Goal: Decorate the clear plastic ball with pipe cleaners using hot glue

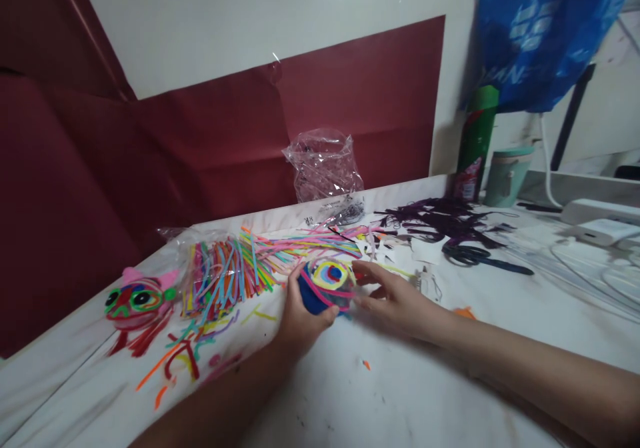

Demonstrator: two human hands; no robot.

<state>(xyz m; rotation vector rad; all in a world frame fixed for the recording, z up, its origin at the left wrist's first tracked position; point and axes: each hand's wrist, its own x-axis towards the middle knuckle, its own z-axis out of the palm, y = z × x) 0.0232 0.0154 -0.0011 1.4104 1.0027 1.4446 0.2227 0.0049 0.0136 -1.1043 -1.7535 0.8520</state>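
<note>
A round blue craft piece [311,296] sits in the left hand [300,321], just right of the pile of colored strips [220,275].
The left fingers and thumb are clamped on the piece; the right hand [403,301] is at its right edge, thumb and fingers apart, though I cannot tell whether their tips touch it. Left of the pile lies a decorated face with pink ears [135,303]; cut scraps [186,360] lie in front, dark scissors [507,263] well to the right.
</note>
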